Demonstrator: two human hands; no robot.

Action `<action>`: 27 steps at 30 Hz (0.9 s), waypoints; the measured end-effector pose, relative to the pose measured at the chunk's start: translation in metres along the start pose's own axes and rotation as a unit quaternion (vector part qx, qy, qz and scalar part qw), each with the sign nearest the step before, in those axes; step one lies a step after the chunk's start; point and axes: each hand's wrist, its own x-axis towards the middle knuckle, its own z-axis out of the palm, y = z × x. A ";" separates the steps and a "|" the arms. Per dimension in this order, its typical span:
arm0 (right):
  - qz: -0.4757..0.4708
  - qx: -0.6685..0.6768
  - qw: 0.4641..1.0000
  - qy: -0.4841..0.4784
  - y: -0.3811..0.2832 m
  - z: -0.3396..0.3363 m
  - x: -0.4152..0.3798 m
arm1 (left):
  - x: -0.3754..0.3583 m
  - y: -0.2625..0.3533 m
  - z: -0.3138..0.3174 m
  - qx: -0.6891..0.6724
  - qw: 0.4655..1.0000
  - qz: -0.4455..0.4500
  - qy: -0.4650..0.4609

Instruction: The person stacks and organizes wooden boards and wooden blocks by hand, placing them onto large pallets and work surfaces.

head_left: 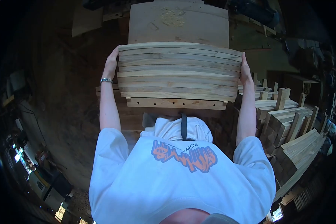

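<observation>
Several pale wooden boards (pixel 179 71) lie side by side in a close row in front of me, their long edges running left to right. My left hand (pixel 111 64), with a metal-banded watch (pixel 106 80) at the wrist, presses against their left ends, fingers pointing away from me. Against the right ends lies my right hand (pixel 245 69), its fingers straight along the wood. The boards are clasped between both hands; my palms are mostly hidden. Nearest my body, below the boards, runs a wooden strip (pixel 175 103) with a row of dark holes.
Beyond the boards is a flat, light panel (pixel 179 22) with a small heap of wood shavings (pixel 171 17). Stacks of cut timber (pixel 287 119) with upright posts stand close to my right arm. A dark machine part (pixel 255 13) is at the far right.
</observation>
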 end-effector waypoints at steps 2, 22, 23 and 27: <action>0.001 -0.030 1.000 0.008 0.000 0.004 0.004 | -0.001 -0.001 0.005 -0.026 0.996 -0.077 0.019; -0.426 -0.477 0.719 0.272 0.089 0.054 -0.076 | -0.109 -0.009 0.038 0.443 0.806 0.183 0.348; -0.536 -0.415 0.717 0.164 0.112 0.086 -0.090 | -0.113 0.015 0.059 0.389 0.819 0.296 0.300; -0.514 -0.537 0.658 0.118 0.161 0.186 -0.123 | -0.073 0.065 0.177 0.371 0.836 0.394 0.089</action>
